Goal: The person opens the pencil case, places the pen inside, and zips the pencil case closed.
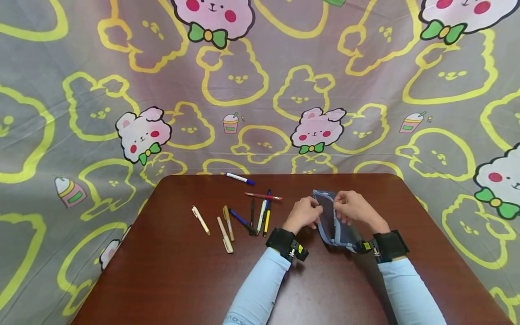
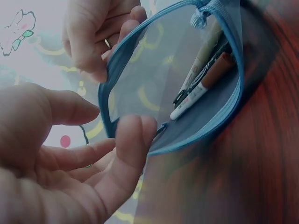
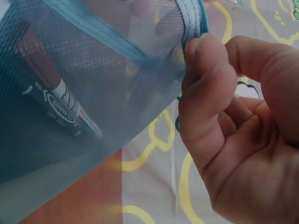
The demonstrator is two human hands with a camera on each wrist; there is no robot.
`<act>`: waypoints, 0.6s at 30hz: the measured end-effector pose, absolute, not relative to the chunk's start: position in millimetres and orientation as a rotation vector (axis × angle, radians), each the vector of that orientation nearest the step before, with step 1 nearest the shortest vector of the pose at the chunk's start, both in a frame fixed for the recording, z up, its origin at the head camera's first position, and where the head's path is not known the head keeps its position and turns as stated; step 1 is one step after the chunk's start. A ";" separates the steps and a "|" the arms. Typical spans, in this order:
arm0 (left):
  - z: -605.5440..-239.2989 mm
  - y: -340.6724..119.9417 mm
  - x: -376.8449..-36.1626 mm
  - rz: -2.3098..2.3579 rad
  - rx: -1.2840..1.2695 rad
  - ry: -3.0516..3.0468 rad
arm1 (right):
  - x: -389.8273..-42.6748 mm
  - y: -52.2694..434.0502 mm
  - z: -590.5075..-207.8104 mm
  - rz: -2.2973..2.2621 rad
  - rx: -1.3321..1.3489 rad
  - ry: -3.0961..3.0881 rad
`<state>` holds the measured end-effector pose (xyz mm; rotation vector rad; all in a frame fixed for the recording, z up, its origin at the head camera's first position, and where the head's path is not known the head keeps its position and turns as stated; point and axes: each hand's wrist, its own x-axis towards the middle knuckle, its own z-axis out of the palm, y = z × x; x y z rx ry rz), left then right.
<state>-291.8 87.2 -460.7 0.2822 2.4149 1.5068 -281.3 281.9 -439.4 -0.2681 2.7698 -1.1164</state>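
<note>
Between both hands stands a blue-grey mesh zipper pouch [image 1: 327, 217], its mouth spread apart. My left hand [image 1: 304, 213] holds the left part of its rim; in the left wrist view the thumb is at the outer edge and a fingertip overlaps the opening. On the other side, my right hand [image 1: 354, 207] pinches the zippered edge [image 3: 190, 21] between thumb and fingers. Inside the pouch lie a white marker with a brown cap [image 2: 217, 72] and other pens, seen through the mesh in the right wrist view too. A zipper pull [image 2: 199, 19] hangs at the far end.
Left of the pouch, several pens lie scattered on the brown table [image 1: 162, 280]: a white-blue marker [image 1: 240, 178], a red pen [image 1: 263, 196], a yellow one [image 1: 266, 222], a blue one [image 1: 240, 219] and beige ones [image 1: 225, 235]. A cartoon-print curtain [image 1: 268, 90] hangs behind.
</note>
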 end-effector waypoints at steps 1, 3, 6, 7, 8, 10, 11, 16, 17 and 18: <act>-460.0 84.8 -292.1 1.486 0.303 2.440 | -281.4 282.0 -439.1 -1.118 -0.265 2.770; -459.1 79.6 -292.7 1.423 0.352 2.508 | -281.6 282.8 -439.3 -1.118 -0.266 2.766; -457.8 70.1 -293.8 1.304 0.425 2.630 | -281.5 283.0 -440.0 -1.114 -0.260 2.763; -457.1 66.5 -294.4 1.260 0.449 2.671 | -281.4 283.0 -440.4 -1.113 -0.254 2.763; -456.6 62.8 -295.3 1.214 0.469 2.714 | -281.3 283.1 -440.6 -1.115 -0.259 2.761; -454.6 54.0 -296.7 1.147 0.498 2.771 | -280.8 282.8 -440.5 -1.122 -0.255 2.760; -453.3 49.3 -297.6 1.108 0.512 2.807 | -280.7 282.9 -440.4 -1.124 -0.263 2.759; -451.0 25.7 -302.7 0.941 0.520 2.926 | -280.3 282.8 -439.6 -1.113 -0.272 2.765; -451.3 21.9 -303.9 0.923 0.514 2.937 | -280.3 282.9 -439.7 -1.109 -0.277 2.766; -451.7 18.3 -304.6 0.914 0.503 2.937 | -280.0 282.6 -439.8 -1.109 -0.276 2.768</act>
